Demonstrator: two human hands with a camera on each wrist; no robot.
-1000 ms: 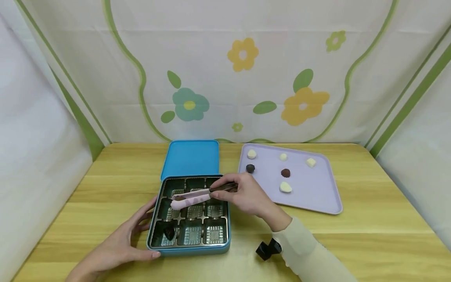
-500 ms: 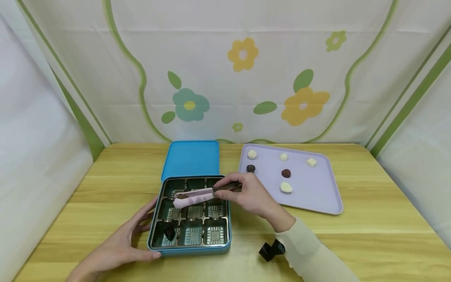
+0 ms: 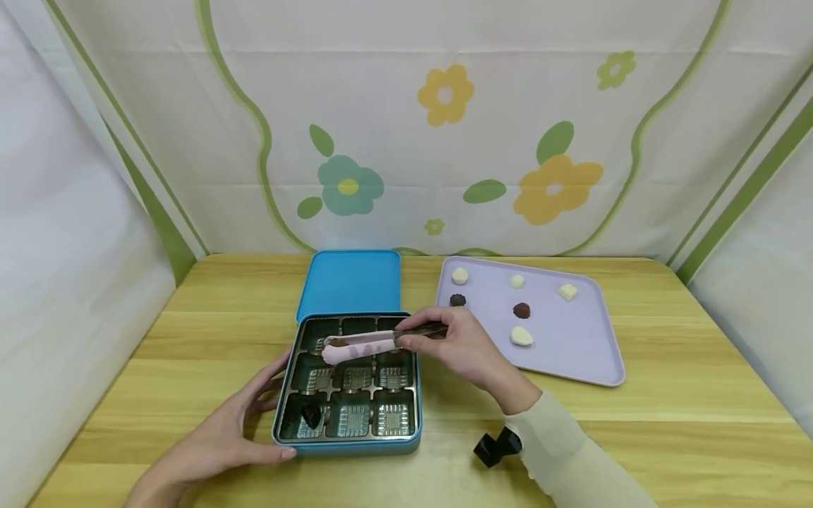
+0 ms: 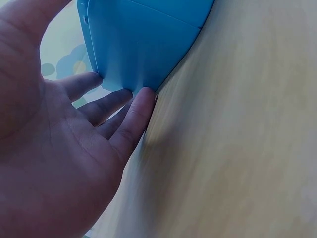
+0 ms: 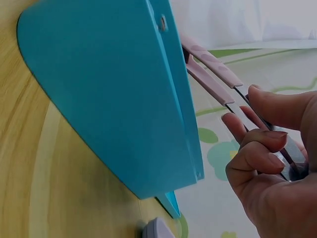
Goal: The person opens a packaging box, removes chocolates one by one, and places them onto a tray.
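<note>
My right hand (image 3: pixel 464 346) grips metal tongs (image 5: pixel 210 69) with pink paw-shaped tips, in front of the flowered backdrop in the right wrist view. Between the tips is a brown chocolate (image 3: pixel 339 343), held over the left back part of a blue tin (image 3: pixel 356 447). The tin has a divided insert, and a dark chocolate (image 3: pixel 311 415) lies in its front left compartment. My left hand (image 3: pixel 216 434) rests against the tin's left side, fingers extended, thumb at the front left corner. In the left wrist view the fingertips (image 4: pixel 145 94) touch the blue wall near the table.
Behind the tin lies its blue lid (image 3: pixel 349 282). A lilac tray (image 3: pixel 571 353) at the right holds several white chocolates, among them one at the front (image 3: pixel 521 336), plus a dark one (image 3: pixel 457 300) and a reddish-brown one (image 3: pixel 521 310). A black device (image 3: pixel 497 447) is on my right wrist.
The tongs, with the brown chocolate still between the tips, have moved slightly right and toward the back over the tin. My left hand keeps its place; the whole head view has shifted a little.
</note>
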